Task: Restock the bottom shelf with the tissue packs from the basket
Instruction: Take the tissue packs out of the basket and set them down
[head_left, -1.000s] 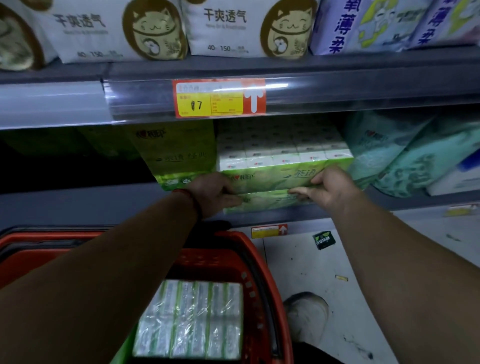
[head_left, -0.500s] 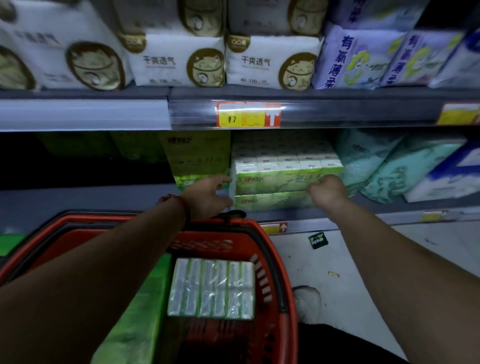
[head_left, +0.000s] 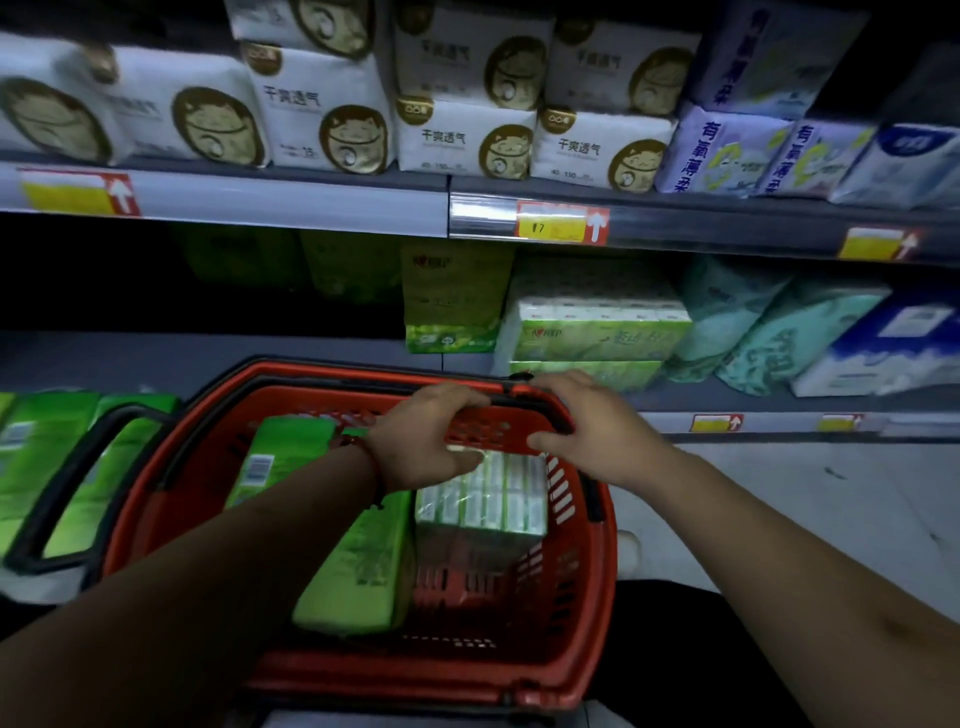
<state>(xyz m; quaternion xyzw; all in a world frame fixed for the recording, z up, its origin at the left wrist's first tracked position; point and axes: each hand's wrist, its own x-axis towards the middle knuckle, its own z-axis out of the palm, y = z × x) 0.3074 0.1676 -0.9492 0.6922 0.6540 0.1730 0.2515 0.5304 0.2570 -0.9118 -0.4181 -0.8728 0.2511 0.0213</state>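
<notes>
Bottom shelf (head_left: 208, 358), 12 o'clock: two green tissue packs (head_left: 597, 332) stacked, bare space toward 10 o'clock. Basket (head_left: 171, 457), 6 o'clock: at least two spare packs (head_left: 483, 499) left to shelve. Left hand (head_left: 426, 441) and right hand (head_left: 597, 431) over far rim, fingers loosely open, gripping nothing. Judged partly done.

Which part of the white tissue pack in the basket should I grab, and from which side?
From above, probably. The white tissue pack lies flat, with the green pack along its left and the basket wall close on its right. Its near end faces bare basket floor, so clamp the near and far ends between the left hand and right hand.
</notes>
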